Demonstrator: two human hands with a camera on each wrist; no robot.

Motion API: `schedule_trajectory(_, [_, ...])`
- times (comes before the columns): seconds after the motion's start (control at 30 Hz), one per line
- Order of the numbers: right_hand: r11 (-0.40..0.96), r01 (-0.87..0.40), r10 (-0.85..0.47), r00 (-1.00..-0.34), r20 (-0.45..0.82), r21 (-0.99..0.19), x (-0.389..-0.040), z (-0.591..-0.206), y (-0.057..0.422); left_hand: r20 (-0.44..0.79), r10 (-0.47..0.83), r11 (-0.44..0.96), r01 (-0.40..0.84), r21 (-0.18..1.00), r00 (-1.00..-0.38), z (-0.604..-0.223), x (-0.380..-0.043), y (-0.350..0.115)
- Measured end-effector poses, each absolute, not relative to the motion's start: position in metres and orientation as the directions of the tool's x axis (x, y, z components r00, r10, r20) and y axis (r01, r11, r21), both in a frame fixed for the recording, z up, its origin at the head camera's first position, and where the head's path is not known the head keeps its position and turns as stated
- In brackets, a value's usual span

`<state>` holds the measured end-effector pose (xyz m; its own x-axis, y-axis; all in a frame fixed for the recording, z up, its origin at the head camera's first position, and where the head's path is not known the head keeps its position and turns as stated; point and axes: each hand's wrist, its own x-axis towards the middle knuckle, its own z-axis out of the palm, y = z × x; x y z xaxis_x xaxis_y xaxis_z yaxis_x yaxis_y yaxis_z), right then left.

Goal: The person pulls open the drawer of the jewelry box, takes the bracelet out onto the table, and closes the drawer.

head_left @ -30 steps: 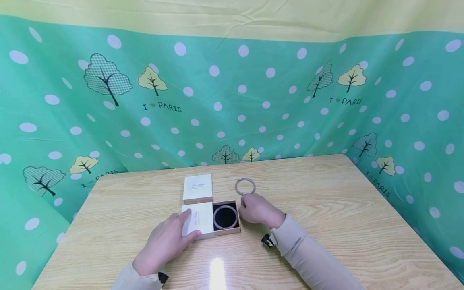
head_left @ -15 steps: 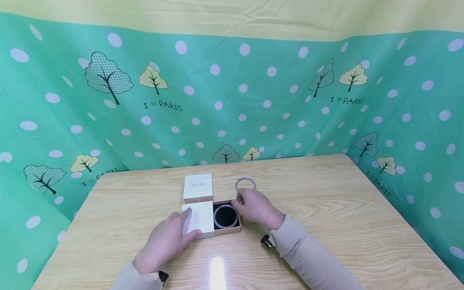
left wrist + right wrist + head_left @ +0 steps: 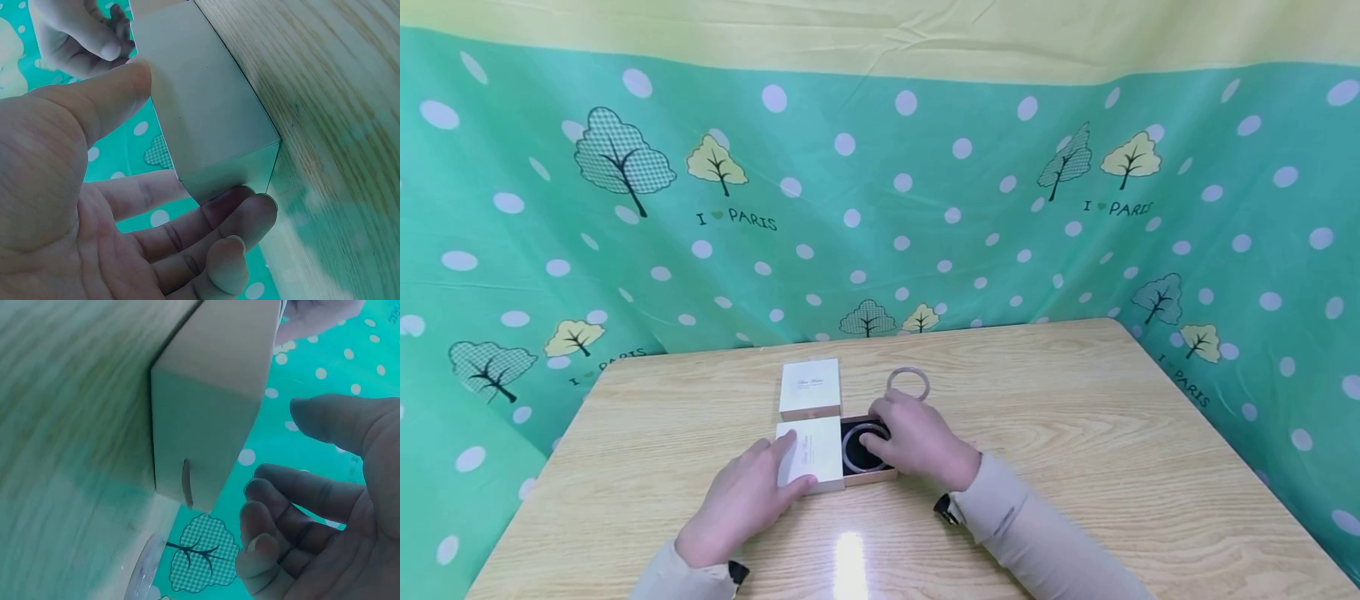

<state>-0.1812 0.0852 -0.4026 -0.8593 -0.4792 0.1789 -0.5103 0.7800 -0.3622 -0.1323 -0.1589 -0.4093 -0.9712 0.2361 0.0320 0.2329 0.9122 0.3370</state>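
In the head view my left hand [image 3: 741,504] grips a white sliding box [image 3: 822,450] by its left part. The left wrist view shows the thumb on one side of the box sleeve [image 3: 206,94] and fingertips against its end. To the right, the box's drawer [image 3: 872,478] is pulled out, with a pale bangle [image 3: 847,460] on its black lining. My right hand [image 3: 925,442] hovers over the drawer's right part, partly covering it. From the right wrist, thumb and loosely bent fingers stand apart beside the drawer [image 3: 200,419], holding nothing.
A second white box [image 3: 810,386], with printed lettering, sits directly behind the first. Another pale bangle [image 3: 908,369] lies on the wooden table [image 3: 1075,417] behind my right hand. A green dotted curtain [image 3: 970,200] hangs beyond the table's far edge.
My right hand, at the drawer's right end one second ago, has moved left over the drawer, its thumb now above the bangle. The left hand and both boxes have stayed put.
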Motion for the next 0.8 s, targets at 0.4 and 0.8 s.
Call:
schedule_trajectory(0.4, [0.776, -0.604, -0.553, -0.79, 0.265, -0.18, -0.176, -0.409, 0.079, 0.021, 0.228, 0.913, 0.221, 0.342, -0.973, -0.409, -0.132, -0.159])
schedule_trajectory(0.8, [0.775, -0.622, -0.577, -0.769, 0.277, -0.114, -0.175, -0.417, 0.073, 0.013, 0.232, 0.913, 0.223, 0.341, -0.973, -0.408, -0.132, -0.159])
